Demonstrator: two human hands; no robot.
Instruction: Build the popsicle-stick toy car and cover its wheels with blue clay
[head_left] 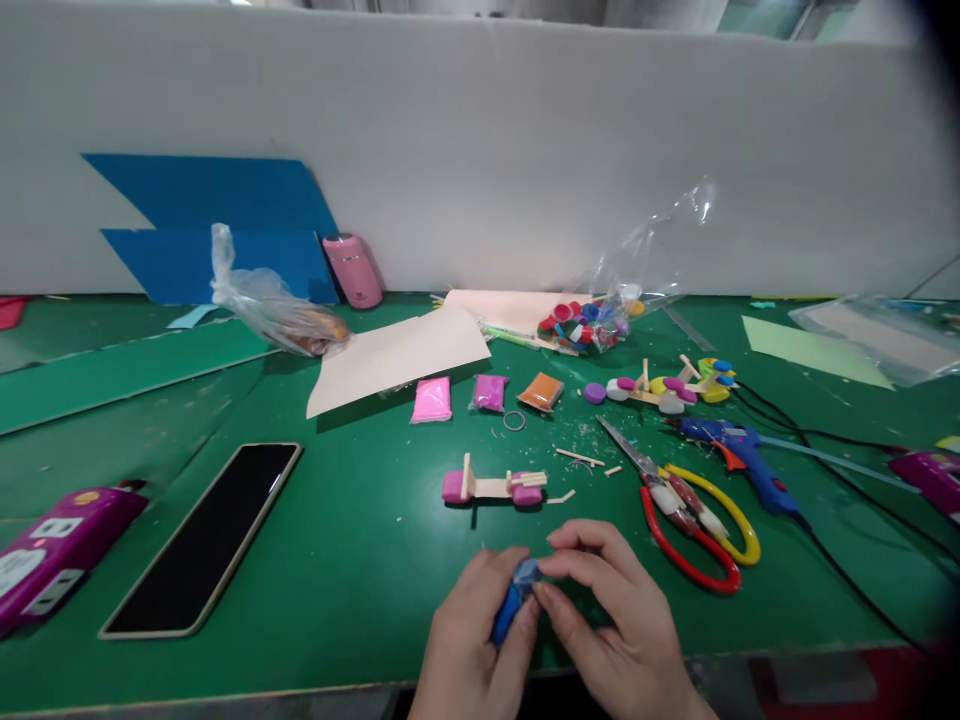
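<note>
Near the table's front edge, a small blue clay packet (510, 606) is held between my two hands. My left hand (476, 625) is closed around it, thumb and fingers along its sides. The thumb and fingertips of my right hand (611, 610) pinch the packet's clear upper end. Just beyond my hands stands a little scooter model (491, 487) made of pink clay and wooden sticks. Behind it lie a pink packet (431, 399), a purple packet (490, 392) and an orange packet (541, 391). Part of the blue packet is hidden by my fingers.
Scissors (682, 510) with red and yellow handles and a blue glue gun (739, 450) lie to the right. Finished clay models (660, 388) and a bag of bottle caps (589, 325) are behind. At left lie a phone (206, 540) and a purple case (67, 550).
</note>
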